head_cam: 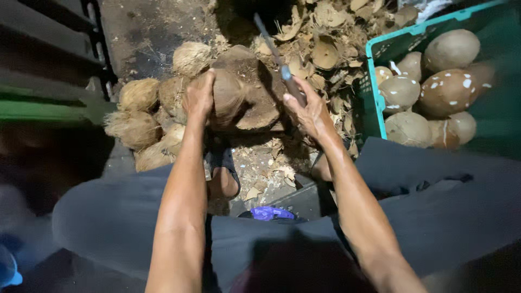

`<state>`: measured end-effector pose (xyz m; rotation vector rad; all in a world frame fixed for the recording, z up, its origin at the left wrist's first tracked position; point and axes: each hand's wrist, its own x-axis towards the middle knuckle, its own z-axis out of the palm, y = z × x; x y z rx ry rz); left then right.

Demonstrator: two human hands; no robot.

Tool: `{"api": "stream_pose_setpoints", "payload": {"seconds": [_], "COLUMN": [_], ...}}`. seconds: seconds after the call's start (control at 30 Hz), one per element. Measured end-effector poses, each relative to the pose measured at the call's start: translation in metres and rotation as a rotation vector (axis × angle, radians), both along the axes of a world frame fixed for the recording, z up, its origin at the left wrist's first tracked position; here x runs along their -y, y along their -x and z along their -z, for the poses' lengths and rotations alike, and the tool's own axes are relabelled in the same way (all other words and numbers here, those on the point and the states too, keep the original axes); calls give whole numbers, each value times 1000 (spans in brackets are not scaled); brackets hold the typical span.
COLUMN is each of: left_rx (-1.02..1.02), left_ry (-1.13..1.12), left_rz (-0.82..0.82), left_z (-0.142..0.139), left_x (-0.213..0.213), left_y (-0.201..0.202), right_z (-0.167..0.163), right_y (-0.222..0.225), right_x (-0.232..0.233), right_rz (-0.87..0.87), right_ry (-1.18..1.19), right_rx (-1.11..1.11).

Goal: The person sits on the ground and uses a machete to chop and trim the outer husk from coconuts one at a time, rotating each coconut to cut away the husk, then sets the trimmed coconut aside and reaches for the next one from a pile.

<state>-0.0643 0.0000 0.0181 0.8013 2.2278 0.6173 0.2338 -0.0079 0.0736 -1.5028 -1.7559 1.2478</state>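
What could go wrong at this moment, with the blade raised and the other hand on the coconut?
1. The left hand grips the coconut on the wooden block, close to where the knife in the right hand would likely land; the fingers may be cut.
2. The round coconut may roll off the block.
3. A bare foot rests just below the block, exposed to a slip.
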Motion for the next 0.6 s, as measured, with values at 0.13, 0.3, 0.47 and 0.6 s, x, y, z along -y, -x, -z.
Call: {"api": "stream_pose_setpoints", "payload": {"seconds": [0.13,0.3,0.47,0.6], "left_rx": [50,-48,-65,-24], "left_ry": [71,-281,-351,-287], "left_rz": [-252,-378,-326,-312], "left_z": [19,31,23,20], "left_x": [3,9,13,15], "left_y": [-5,-27,-33,-32], "right_z": [-43,-39,8,11], "right_y": [12,11,33,34], "right_x": [-8,13,50,53], "right_rz": [7,45,-165,-1], "right_ry": [-37,-63,-248,171], "right_rx": [-39,-21,-181,-37]}}
